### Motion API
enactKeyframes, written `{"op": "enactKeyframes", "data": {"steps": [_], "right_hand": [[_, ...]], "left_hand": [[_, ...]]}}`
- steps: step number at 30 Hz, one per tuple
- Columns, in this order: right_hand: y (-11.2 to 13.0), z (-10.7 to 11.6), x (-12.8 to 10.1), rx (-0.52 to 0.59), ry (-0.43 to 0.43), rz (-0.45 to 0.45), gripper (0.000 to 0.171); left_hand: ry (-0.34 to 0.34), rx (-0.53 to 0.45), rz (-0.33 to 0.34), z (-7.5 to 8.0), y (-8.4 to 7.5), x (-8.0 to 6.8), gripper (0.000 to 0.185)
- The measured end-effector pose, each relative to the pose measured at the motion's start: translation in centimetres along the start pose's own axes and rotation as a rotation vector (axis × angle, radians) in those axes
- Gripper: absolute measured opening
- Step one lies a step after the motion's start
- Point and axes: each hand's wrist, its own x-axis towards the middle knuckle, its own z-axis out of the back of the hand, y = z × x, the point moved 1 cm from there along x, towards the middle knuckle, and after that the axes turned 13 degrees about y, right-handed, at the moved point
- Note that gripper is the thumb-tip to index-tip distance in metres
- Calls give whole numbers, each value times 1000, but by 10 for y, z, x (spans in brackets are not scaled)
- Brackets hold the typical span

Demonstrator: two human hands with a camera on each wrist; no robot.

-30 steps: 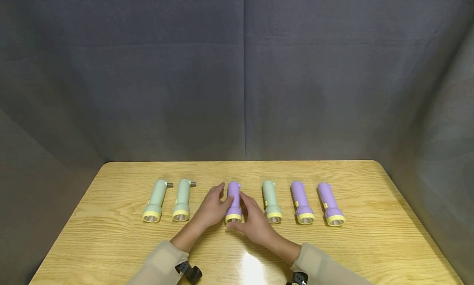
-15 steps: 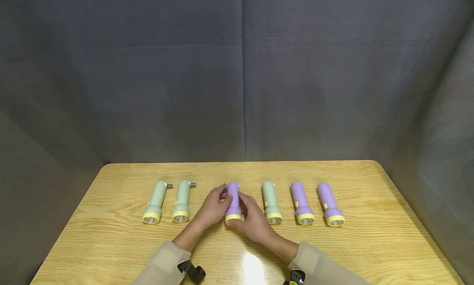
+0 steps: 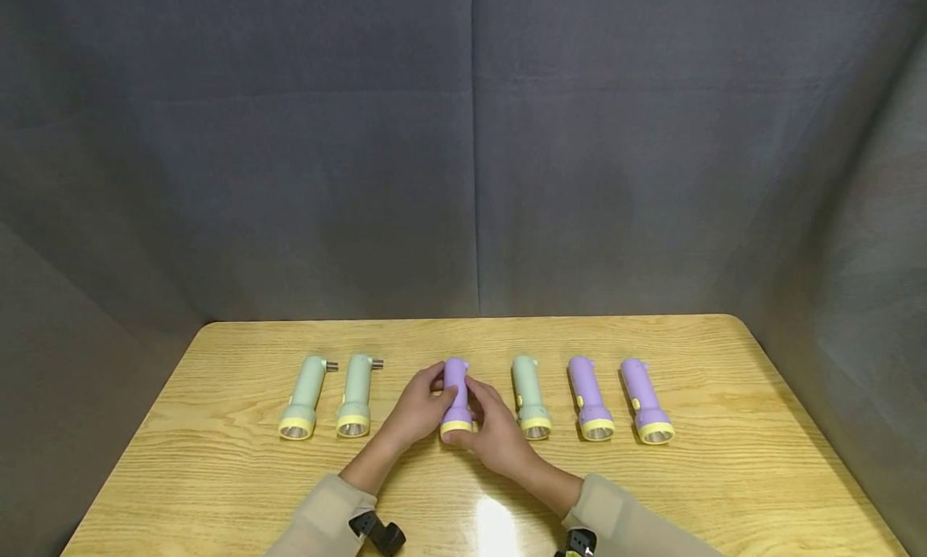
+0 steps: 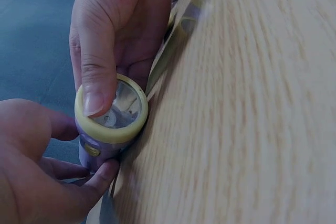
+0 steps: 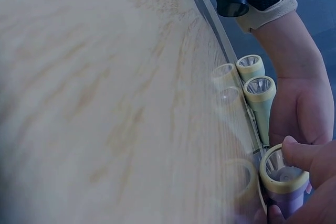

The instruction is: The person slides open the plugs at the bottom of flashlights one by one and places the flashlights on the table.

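Observation:
A purple flashlight [image 3: 455, 376] with a yellow rim lies on the table between my two hands, its lens towards me. My left hand [image 3: 418, 406] holds its body, the thumb over the top. In the left wrist view, my left thumb and fingers [image 4: 100, 179] close round the purple body near a yellow switch [image 4: 92, 150]. My right hand [image 3: 500, 432] grips the lens end from the other side. Its thumb [image 4: 94, 85] lies across the yellow rim and the clear lens. The far end of the flashlight is hidden in both wrist views.
Left of my hands lie two green flashlights [image 3: 307, 388] [image 3: 357, 388], each with metal prongs sticking out at its far end. To the right are a green flashlight [image 3: 529, 392] and two purple ones [image 3: 588, 392] [image 3: 643, 392]. Dark cloth [image 3: 463, 154] hangs behind the wooden table [image 3: 217, 476].
My right thumb has come in onto the yellow rim of the flashlight. The left hand keeps its hold. The head view has shifted slightly; the other flashlights lie as before.

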Motion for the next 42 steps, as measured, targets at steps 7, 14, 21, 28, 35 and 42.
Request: {"op": "enactKeyframes", "data": {"steps": [7, 14, 21, 28, 35, 42], "right_hand": [[1, -1, 1, 17, -13, -14, 90], [2, -1, 1, 58, -20, -1, 90], [4, -2, 0, 139, -15, 10, 91], [9, -2, -4, 175, -25, 34, 92], [14, -1, -5, 157, -44, 48, 92], [19, 1, -8, 124, -50, 48, 92]], "left_hand": [[8, -38, 17, -1, -2, 0, 53], [12, -66, 26, -2, -4, 1, 51], [-1, -100, 23, -1, -7, -1, 50], [-30, -137, 12, 0, -13, -5, 52], [-43, -160, 1, 2, -21, -9, 53], [-43, -193, -17, 4, -24, -11, 54]]}}
